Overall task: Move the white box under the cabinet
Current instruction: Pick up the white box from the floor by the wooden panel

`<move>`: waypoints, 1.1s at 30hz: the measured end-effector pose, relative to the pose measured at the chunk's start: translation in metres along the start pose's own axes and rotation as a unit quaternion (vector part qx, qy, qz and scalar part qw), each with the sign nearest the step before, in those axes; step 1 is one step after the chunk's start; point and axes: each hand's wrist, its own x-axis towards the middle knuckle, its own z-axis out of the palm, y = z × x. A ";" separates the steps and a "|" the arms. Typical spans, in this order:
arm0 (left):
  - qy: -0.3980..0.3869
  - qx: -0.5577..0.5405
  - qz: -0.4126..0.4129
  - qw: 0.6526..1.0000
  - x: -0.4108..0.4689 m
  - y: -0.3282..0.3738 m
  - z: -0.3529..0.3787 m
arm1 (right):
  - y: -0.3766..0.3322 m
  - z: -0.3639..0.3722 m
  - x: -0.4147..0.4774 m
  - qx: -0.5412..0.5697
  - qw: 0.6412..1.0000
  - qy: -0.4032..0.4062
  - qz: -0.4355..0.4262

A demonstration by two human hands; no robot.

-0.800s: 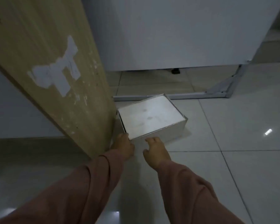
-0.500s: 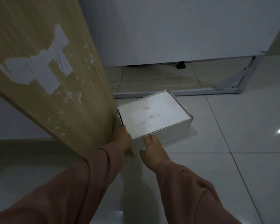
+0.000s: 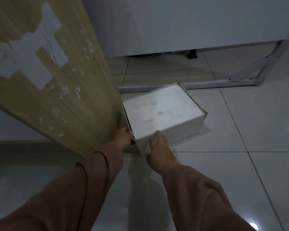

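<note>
fingers [image 3: 160,135] of the right hand [image 3: 158,147] reach up over the near top edge of the white box [image 3: 162,110], the tips lying on its lid while the palm presses flat against the box's near side wall, so the hand clasps that near corner rather than closing into a fist. left hand [image 3: 123,137] sits at the box's near left corner, squeezed between the box and the wooden panel [image 3: 57,84]; its knuckles touch the box's left edge, but its fingers curl down out of sight behind the corner, so i cannot tell whether they grip the box or only rest against it. both arms come in from the bottom of the view in loose reddish-brown sleeves [image 3: 198,194]. white box rests on the pale tiled floor [image 3: 240,147], turned at an angle, its left side just beside the wooden panel and its far corner touching or nearly touching the grey metal bar [image 3: 207,85] of a frame that runs along the floor. beyond that bar stands the white cabinet [image 3: 173,27], its lower edge raised off the floor, with a small black foot [image 3: 191,55] in the shaded gap beneath it. white box lies wholly on the near side of the bar, in front of the cabinet. torn white tape patches [image 3: 33,52] mark the wooden panel.
</note>
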 end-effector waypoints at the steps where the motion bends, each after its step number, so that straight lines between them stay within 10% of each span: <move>1: -0.010 -0.016 -0.006 1.000 -0.002 0.001 -0.001 | -0.001 0.000 0.000 0.003 1.000 0.003 0.001; 13: -0.042 -0.016 -0.045 0.998 -0.035 0.002 0.016 | -0.015 -0.007 -0.008 0.179 0.973 0.095 0.110; 20: -0.085 -0.157 -0.065 0.982 -0.063 -0.010 0.047 | -0.011 -0.001 -0.015 0.355 0.895 0.161 0.218; 26: -0.158 -0.084 -0.079 0.981 -0.064 -0.020 0.030 | 0.018 0.023 0.001 0.403 0.868 0.083 0.277; 33: 0.068 -0.075 -0.027 0.995 -0.005 -0.014 -0.023 | 0.010 0.006 -0.009 0.346 0.897 0.048 0.272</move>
